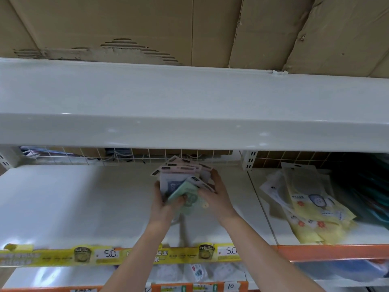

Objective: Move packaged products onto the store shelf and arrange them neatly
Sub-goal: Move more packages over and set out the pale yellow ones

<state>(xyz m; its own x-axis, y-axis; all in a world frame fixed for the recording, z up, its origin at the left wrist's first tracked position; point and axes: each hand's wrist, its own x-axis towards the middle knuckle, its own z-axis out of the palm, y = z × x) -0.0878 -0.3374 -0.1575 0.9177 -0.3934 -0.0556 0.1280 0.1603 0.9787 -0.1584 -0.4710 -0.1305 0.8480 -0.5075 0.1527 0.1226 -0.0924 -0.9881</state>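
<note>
A broad white upper shelf overhangs the white shelf below, with torn corrugated cardboard above it and a wire grid at the back. To the right lie flat yellow pouches; a yellow price strip runs along the front edge. Both arms reach up over that edge. The left hand and right hand clasp a fanned bundle of flat pink, white and green packets from either side, just above the shelf's middle.
</note>
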